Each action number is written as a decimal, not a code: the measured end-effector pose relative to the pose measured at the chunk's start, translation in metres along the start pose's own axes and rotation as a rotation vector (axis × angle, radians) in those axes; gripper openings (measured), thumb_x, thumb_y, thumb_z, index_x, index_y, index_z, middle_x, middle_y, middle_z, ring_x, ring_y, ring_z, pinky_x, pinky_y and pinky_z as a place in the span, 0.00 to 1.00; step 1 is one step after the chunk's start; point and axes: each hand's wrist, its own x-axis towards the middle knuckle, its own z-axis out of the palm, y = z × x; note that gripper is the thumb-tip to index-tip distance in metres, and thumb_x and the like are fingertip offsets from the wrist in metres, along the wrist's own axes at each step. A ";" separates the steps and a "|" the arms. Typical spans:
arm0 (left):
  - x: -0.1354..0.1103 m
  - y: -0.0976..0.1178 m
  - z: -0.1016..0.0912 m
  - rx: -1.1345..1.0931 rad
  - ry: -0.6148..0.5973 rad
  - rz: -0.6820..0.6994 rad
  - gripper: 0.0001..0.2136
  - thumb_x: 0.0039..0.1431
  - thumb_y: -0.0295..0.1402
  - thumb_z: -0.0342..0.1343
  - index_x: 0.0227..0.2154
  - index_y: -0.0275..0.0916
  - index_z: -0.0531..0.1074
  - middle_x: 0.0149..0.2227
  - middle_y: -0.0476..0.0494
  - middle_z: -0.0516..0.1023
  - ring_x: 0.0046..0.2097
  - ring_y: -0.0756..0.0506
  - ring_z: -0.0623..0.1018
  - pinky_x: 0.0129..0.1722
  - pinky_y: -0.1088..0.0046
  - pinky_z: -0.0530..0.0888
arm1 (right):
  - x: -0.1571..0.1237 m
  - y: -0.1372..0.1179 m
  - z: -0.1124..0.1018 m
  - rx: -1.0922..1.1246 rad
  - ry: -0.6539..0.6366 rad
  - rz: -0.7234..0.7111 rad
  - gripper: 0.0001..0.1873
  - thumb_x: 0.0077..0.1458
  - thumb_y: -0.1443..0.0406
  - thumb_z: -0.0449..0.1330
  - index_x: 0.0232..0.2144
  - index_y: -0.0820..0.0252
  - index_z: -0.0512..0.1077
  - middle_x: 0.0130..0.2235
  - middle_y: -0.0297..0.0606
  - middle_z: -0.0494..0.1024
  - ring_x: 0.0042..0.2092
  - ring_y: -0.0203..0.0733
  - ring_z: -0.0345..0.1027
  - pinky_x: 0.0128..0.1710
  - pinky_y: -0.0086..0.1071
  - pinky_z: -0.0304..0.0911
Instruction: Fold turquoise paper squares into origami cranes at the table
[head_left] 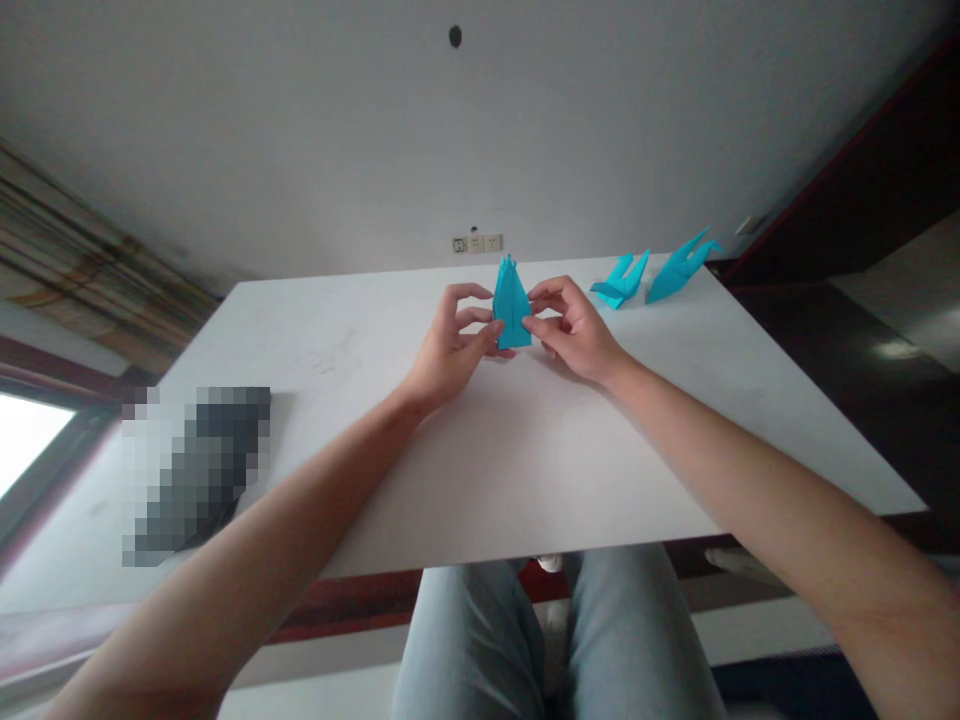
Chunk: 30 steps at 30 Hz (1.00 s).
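A partly folded piece of blue paper [513, 308] is held upright above the white table, its narrow tips pointing up and its wider edge down. My left hand [459, 338] pinches its lower left side, thumb in front and fingers curled at the side and behind. On the other side my right hand [571, 328] grips the right edge between thumb and fingers. To the right stand two folded blue paper cranes, a smaller crane [622, 282] near my right hand and a larger crane [681, 268] farther right.
The white table [540, 460] reaches back to a grey wall with sockets [476, 243]. A blurred-out dark object [202, 470] lies at the table's left, beside my left forearm. Curtains [82, 265] hang at the far left. My legs [480, 640] are below the front edge.
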 end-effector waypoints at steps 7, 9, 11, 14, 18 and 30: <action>0.002 -0.004 -0.003 -0.021 -0.039 0.038 0.27 0.73 0.59 0.73 0.56 0.47 0.70 0.46 0.50 0.83 0.43 0.46 0.91 0.46 0.63 0.94 | 0.000 0.000 0.000 -0.028 0.022 -0.085 0.30 0.65 0.41 0.79 0.53 0.45 0.70 0.50 0.35 0.76 0.39 0.38 0.69 0.24 0.26 0.61; 0.001 -0.005 -0.003 -0.028 -0.034 0.019 0.26 0.71 0.56 0.76 0.56 0.47 0.71 0.48 0.50 0.82 0.42 0.47 0.91 0.46 0.64 0.94 | 0.000 0.000 0.000 -0.027 0.037 -0.097 0.31 0.64 0.42 0.80 0.53 0.46 0.70 0.53 0.36 0.77 0.39 0.37 0.70 0.24 0.27 0.61; -0.001 -0.005 -0.004 -0.023 -0.034 -0.002 0.26 0.70 0.51 0.78 0.56 0.47 0.71 0.50 0.49 0.82 0.41 0.48 0.91 0.46 0.66 0.93 | -0.001 0.000 -0.001 -0.025 0.043 -0.086 0.32 0.63 0.42 0.81 0.52 0.46 0.70 0.55 0.36 0.77 0.36 0.34 0.69 0.24 0.28 0.60; -0.003 -0.005 -0.005 0.001 -0.044 -0.029 0.25 0.68 0.44 0.79 0.57 0.46 0.71 0.53 0.47 0.81 0.42 0.48 0.92 0.45 0.69 0.91 | -0.002 0.000 -0.002 -0.024 -0.027 -0.025 0.30 0.65 0.41 0.79 0.51 0.48 0.70 0.48 0.32 0.78 0.31 0.32 0.66 0.26 0.30 0.60; -0.003 -0.006 -0.006 0.036 -0.036 -0.031 0.21 0.70 0.40 0.76 0.55 0.45 0.71 0.54 0.47 0.80 0.40 0.50 0.90 0.45 0.70 0.90 | -0.002 0.000 -0.004 -0.057 -0.062 -0.053 0.29 0.66 0.39 0.78 0.48 0.50 0.74 0.48 0.33 0.78 0.33 0.33 0.68 0.30 0.31 0.65; -0.001 -0.003 -0.007 0.126 -0.047 0.019 0.15 0.68 0.32 0.69 0.55 0.43 0.78 0.55 0.43 0.85 0.42 0.51 0.86 0.41 0.76 0.85 | 0.001 0.001 -0.005 -0.050 -0.063 -0.073 0.27 0.67 0.40 0.78 0.45 0.52 0.79 0.48 0.35 0.78 0.35 0.35 0.68 0.32 0.31 0.68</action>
